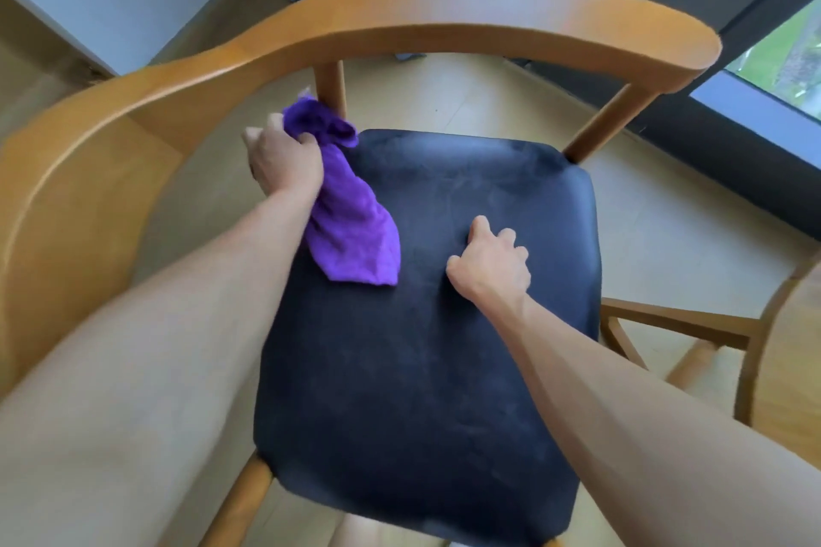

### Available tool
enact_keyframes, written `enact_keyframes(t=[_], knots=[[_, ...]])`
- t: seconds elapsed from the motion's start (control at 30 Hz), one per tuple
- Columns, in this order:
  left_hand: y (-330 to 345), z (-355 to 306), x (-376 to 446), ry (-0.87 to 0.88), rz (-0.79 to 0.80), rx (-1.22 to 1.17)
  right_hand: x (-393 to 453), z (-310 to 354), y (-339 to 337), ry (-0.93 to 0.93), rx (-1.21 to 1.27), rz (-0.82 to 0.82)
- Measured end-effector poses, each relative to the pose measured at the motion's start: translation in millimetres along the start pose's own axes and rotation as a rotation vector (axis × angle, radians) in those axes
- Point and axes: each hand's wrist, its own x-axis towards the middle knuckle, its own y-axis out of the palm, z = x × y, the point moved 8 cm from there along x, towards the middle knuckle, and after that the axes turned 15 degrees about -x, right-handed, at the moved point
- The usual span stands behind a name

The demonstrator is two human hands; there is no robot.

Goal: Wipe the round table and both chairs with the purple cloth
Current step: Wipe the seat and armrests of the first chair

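Purple cloth (351,231) bunched in left hand (284,164) on chair (426,280) seat w/ streaks, right hand (491,264) curled empty; task approx. midway.

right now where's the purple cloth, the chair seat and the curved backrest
purple cloth (355,235): head view, on its loose lower fold
chair seat (422,369): head view, middle of the dark cushion
curved backrest (444,7): head view, top of the wooden rail
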Motion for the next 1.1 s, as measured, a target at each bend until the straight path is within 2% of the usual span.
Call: enact_keyframes(t=[0.07,0.13,0.33,0.53,0.63,0.7,0.83,0.9,1.0,1.1], knots=[[31.9,15.3,19.0,-0.138,0.116,0.041,4.1,0.6,1.8,0.006,-0.018,0.037],[56.8,30.0,19.7,-0.204,0.250,0.010,7.1,1.5,3.3,0.002,-0.038,0.064],[58.0,36.6,18.0,-0.142,0.291,0.057,12.0,11.5,-0.6,0.020,-0.125,0.102],[50.4,38.4,10.3,-0.058,0.406,0.078,13.2,18.0,-0.8,0.031,-0.165,0.058],[31.3,46.4,13.5,-0.094,0.396,0.104,13.3,16.3,-1.2,0.032,-0.169,0.060],[15.3,72.9,8.5,-0.204,0.435,0.159,12.9,15.3,-0.8,0.030,-0.157,0.075],[-22.5,161.4,-34.8,-0.605,0.518,0.125,12.2,14.2,1.4,0.002,-0.142,0.061],[-41.4,188.2,-63.9,-0.716,0.558,0.166,10.5,13.3,1.1,-0.004,-0.135,0.059],[-61.5,200.7,-100.5,-0.756,0.666,0.314,4.9,9.9,0.9,-0.027,-0.088,0.076],[-78.2,200.0,-132.4,-0.740,0.700,0.461,-6.7,7.6,1.8,-0.076,-0.068,0.079]])
